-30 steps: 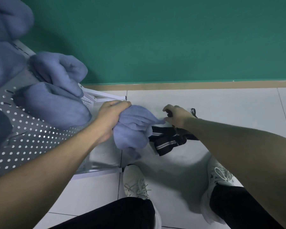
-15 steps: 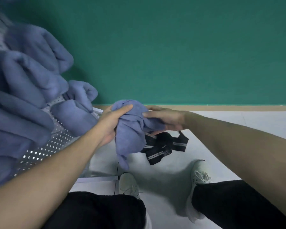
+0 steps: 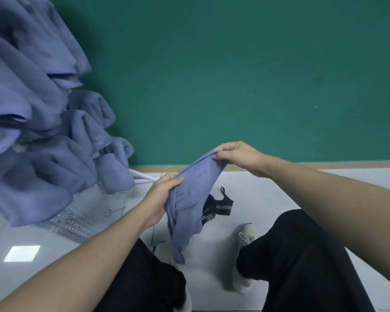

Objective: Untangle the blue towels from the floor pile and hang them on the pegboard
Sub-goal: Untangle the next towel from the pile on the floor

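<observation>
The green wall (image 3: 234,75) is seen filling the background beyond both hands, with a tan skirting strip (image 3: 324,165) run along its foot. To the left of the hands, the pegboard (image 3: 83,218) is largely covered by hung blue towels (image 3: 32,122), bunched thickly and overlapping; only a lower perforated patch is left bare, where a metal hook (image 3: 113,212) is seen. The pale tiled floor (image 3: 268,199) is spread beneath the hands. Black trousers (image 3: 302,266) and two white shoes (image 3: 243,244) are seen below them. A blue towel (image 3: 189,199) is held up between the hands, off the floor, its lower end hung down over the left shoe. The towel's top edge is pinched by the right hand (image 3: 236,156), which is raised higher; a gathered fold lower down is gripped by the left hand (image 3: 160,197). The hands are kept apart, with cloth stretched between them. Just beyond the towel, below the right hand, a black strapped garment (image 3: 218,207) is left on the floor, partly hidden by the cloth.
</observation>
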Tool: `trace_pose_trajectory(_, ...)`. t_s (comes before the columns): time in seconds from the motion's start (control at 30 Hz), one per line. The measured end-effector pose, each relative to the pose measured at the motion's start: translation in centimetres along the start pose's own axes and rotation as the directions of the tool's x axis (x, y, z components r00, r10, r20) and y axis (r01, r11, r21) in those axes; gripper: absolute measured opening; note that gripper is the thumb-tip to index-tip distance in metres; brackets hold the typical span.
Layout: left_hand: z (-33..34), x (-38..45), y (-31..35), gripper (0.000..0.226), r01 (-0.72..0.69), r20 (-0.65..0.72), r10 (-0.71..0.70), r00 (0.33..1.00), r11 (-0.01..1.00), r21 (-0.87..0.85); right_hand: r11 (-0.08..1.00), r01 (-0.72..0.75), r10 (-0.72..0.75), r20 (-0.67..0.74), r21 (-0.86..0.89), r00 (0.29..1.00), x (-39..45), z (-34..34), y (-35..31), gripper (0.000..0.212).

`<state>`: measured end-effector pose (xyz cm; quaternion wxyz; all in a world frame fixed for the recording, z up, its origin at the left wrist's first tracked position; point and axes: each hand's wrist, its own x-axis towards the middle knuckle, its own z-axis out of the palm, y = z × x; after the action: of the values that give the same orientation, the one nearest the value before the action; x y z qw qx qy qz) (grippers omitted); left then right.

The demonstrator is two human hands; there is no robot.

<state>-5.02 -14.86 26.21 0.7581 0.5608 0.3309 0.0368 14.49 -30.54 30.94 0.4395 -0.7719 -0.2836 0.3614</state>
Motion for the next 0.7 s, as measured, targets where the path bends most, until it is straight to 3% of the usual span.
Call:
trace_pose_trajectory(0.07,0.7,-1.6,0.1,0.024,-0.007,0.035,0.003,0.999,0.993,0.122,0.998,0.057,-0.056,-0.036,0.016,0.998,-1.5,0.1,-1.4,0.01)
trace_pose_trajectory(0.17,2.1,-4.3,1.2,0.007,-0.061,0.11,0.036,0.993,0.97,0.234,0.995,0.098,-0.099,-0.043,-0.031,0.994,-3.6,0.9,-3.9,0.012)
trace_pose_trajectory(0.2,2.5,-5.0,1.7,0.004,-0.093,0.133,0.065,0.989,0.972,0.218,0.993,0.103,-0.105,-0.017,-0.06,0.994,-4.2,1.3,-4.6,0.013)
trace_pose_trajectory(0.37,4.3,-7.0,4.2,0.031,-0.244,0.186,0.212,0.96,0.954,0.172,0.976,0.155,-0.139,0.107,-0.154,0.984,-6.6,2.7,-6.8,0.011)
trace_pose_trajectory(0.5,4.8,-8.3,5.6,0.022,-0.341,0.171,0.314,0.934,0.927,0.157,0.97,0.144,-0.131,0.08,-0.193,0.988,-8.2,2.5,-7.9,0.04)
trace_pose_trajectory(0.7,6.1,-10.6,7.2,0.026,-0.404,0.175,0.378,0.909,0.902,0.151,0.979,0.065,-0.007,0.282,-0.195,0.959,-11.3,-0.4,-9.4,0.018)
